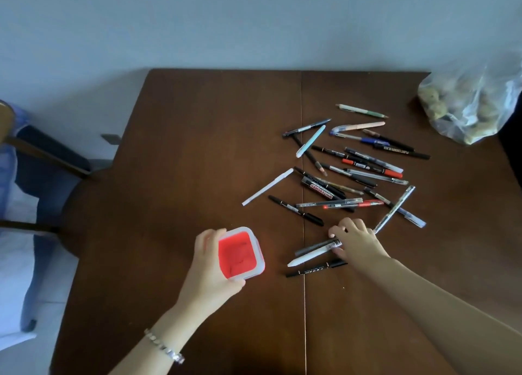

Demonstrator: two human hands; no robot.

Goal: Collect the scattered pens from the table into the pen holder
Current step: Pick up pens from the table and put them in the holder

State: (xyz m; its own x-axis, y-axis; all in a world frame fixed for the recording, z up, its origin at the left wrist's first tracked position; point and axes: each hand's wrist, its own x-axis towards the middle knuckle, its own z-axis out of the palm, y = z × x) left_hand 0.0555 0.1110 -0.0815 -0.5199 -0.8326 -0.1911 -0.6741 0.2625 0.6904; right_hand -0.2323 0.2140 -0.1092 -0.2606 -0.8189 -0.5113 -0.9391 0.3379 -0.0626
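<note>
The pen holder [240,253] is a square tub with a red inside and a pale rim, standing on the brown table [197,148]. My left hand [210,270] wraps around its left side and near corner. My right hand [357,240] lies flat on the near end of the pen pile, fingers closing on a grey pen [316,247] and a white pen [306,257]. A black pen [313,269] lies just in front of them. Several more pens [356,165] are scattered across the right half, among them a whiteboard marker [320,191] and a long white pen [267,191].
A clear plastic bag [469,106] of roundish things sits at the table's far right corner. A chair [48,160] stands off the left edge. A seam [303,304] runs down the tabletop. A wall lies beyond the far edge.
</note>
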